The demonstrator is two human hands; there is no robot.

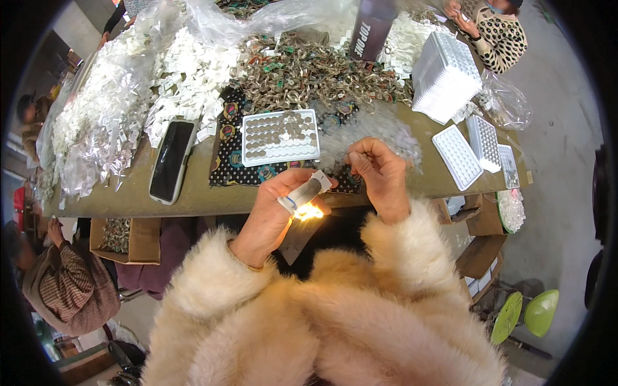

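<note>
Two hands at work on the near side, and one curved grey piece (302,193) takes centre stage! The left hand (265,209) grips it, fingers curled round, one white tab (321,180) at its far end, one fierce orange glow (309,211) just on its near side. The right hand (384,179) is up to the right, thumb and fingertips pinched together; whether anything tiny sits in there, I cannot tell. So the piece is inside the left hand's grasp, left of the right hand and apart from it.

Now the desk (215,201)! Straight beyond the hands, one white tray (281,154) with rows of grey discs, on one dotted cloth (222,174). One phone (172,161) to the left. Far side: one heap of metal pieces (315,80), too many to count, and one dark bottle (373,31). Over on the right, one tall stack of trays (444,77), one shorter stack (483,143), and one single white tray (457,157) just left of it.
</note>
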